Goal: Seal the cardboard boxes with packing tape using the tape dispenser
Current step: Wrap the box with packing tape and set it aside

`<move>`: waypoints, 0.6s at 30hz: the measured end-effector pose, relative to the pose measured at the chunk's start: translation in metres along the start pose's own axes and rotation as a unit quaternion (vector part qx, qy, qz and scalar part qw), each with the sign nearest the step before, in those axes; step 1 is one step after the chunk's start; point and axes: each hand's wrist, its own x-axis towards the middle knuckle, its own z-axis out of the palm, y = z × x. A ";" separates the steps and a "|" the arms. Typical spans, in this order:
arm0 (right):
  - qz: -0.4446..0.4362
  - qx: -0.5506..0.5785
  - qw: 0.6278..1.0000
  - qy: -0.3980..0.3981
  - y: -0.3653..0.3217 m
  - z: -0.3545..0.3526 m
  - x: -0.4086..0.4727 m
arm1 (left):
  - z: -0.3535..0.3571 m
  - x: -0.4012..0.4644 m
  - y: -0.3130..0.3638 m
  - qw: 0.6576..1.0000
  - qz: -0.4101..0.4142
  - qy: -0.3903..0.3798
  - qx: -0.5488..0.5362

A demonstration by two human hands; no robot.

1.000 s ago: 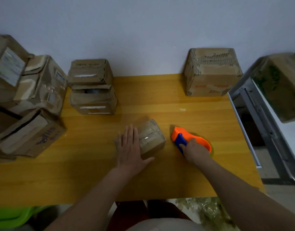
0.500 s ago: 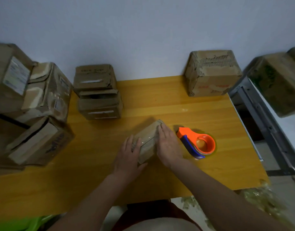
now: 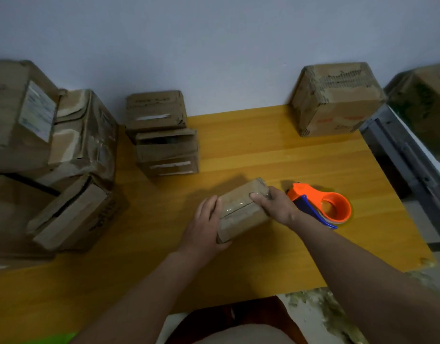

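Hands, left hand point(image 3: 204, 227) and right hand point(image 3: 276, 207), grip the small box point(image 3: 241, 209), pressing tape flat; next, grab the tape dispenser point(image 3: 320, 206).

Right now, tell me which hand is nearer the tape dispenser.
Right. The right hand grips the small box's right end, directly beside the tape dispenser. The left hand holds the box's left side, with the box between it and the dispenser.

Orange tape dispenser point(image 3: 323, 207) with a blue handle, sitting on a yellow-orange wood-grain counter point(image 3: 276, 157); brown cardboard box point(image 3: 241, 209) banded in glossy clear tape, more brown boxes point(image 3: 335, 98) with red print, pale grey-blue wall point(image 3: 214, 45)
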 end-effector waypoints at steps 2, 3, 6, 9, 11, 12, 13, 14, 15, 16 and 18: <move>0.021 0.052 0.997 -0.053 -0.002 -0.006 0.000 | -0.005 0.001 -0.004 1.000 -0.007 -0.009 -0.010; 0.028 0.043 0.997 -0.063 -0.002 -0.006 0.000 | -0.006 0.001 -0.006 1.000 -0.018 -0.013 -0.016; 0.016 -0.019 0.999 0.036 0.001 0.007 0.001 | -0.008 0.000 -0.010 0.999 -0.038 -0.018 -0.026; 0.019 -0.085 0.985 0.147 0.004 0.020 -0.004 | -0.007 0.002 -0.012 0.998 -0.054 -0.010 -0.036; 0.003 -0.218 0.958 0.186 0.000 0.028 -0.009 | -0.007 0.004 -0.012 0.996 -0.080 -0.003 -0.051; -0.019 -0.308 0.930 0.200 -0.002 0.034 -0.013 | -0.007 0.005 -0.013 0.994 -0.086 0.002 -0.060; -0.044 -0.384 0.899 0.205 -0.004 0.043 -0.018 | -0.008 0.005 -0.014 0.994 -0.087 0.009 -0.068; -0.060 -0.432 0.877 0.202 -0.006 0.054 -0.026 | -0.008 0.006 -0.015 0.994 -0.084 0.015 -0.074; -0.071 -0.463 0.862 0.191 -0.008 0.065 -0.035 | -0.008 0.006 -0.016 0.993 -0.083 0.017 -0.082; -0.090 -0.488 0.851 0.171 -0.009 0.076 -0.045 | -0.007 0.005 -0.016 0.992 -0.086 0.016 -0.092; -0.164 -0.519 0.831 0.114 -0.007 0.097 -0.061 | -0.006 0.004 -0.018 0.989 -0.093 0.002 -0.114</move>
